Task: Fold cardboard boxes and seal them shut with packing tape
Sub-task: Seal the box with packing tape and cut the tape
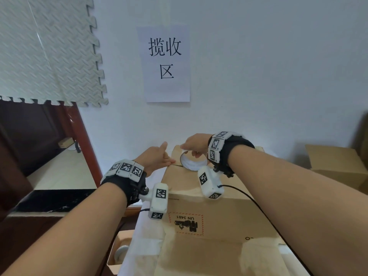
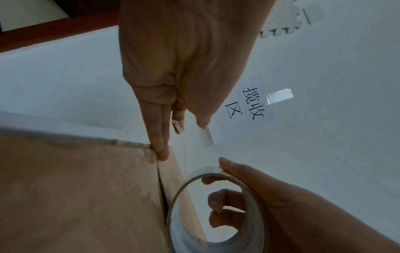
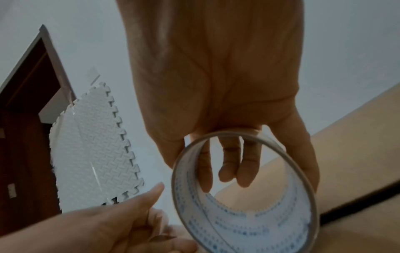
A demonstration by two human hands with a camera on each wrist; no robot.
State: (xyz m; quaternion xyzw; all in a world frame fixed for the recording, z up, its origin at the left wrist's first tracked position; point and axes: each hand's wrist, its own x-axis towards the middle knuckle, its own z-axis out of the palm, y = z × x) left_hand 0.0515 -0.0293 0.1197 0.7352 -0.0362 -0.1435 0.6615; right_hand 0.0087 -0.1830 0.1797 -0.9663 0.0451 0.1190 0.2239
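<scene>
At the box's (image 1: 209, 196) far edge, right hand (image 1: 196, 144) grips tape roll (image 1: 192, 161); left hand (image 1: 155, 158) pinches tape end.

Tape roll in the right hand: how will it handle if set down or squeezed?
The tape roll looks nearly spent, a thin-walled ring, so probably light and easily squashed. Round, so likely to roll if set on edge on the cardboard box. The right hand hooks fingers through it, probably secure.

White paper sign (image 1: 165, 63) with black characters on the wall, beside grey foam mats (image 1: 49, 50).
</scene>
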